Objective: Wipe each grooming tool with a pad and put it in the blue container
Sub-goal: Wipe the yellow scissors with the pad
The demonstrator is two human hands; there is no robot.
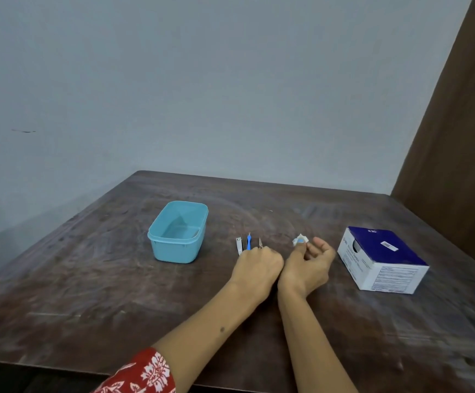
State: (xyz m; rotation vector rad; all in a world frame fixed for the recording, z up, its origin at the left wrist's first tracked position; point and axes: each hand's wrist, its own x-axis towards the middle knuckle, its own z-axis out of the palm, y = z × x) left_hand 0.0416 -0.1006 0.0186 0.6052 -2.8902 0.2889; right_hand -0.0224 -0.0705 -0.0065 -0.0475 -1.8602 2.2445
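Surface: dark brown wooden table (94, 279), scuffed and streaked with pale wear marks, set into a corner against a plain grey-blue wall (202, 80); a brown panel (463, 123) rises at the table's far right.

Landmark: blue container (177, 232), a rounded rectangular tub of smooth light-blue plastic with a lipped rim, open-topped, nothing visible inside.

Grooming tools, in a short row just right of the container, lying parallel and pointing away from the person: a small metal nail clipper (239, 245), a slim tool with a blue handle (248, 241), and a thin pointed metal tool (260, 243).

Left hand (257, 265): right of the container, knuckles up, fingers curled over the near ends of the tools; whether it grips one cannot be told.

Right hand (308, 262): further right of the container, thumb and fingertips pinching a small crumpled white-and-blue pad (300, 239).

Box (381, 259): cardboard, white sides with printed text, dark blue top, well right of the container, past the right hand.

Sleeve (142, 375): red fabric with white floral print, on the left arm.
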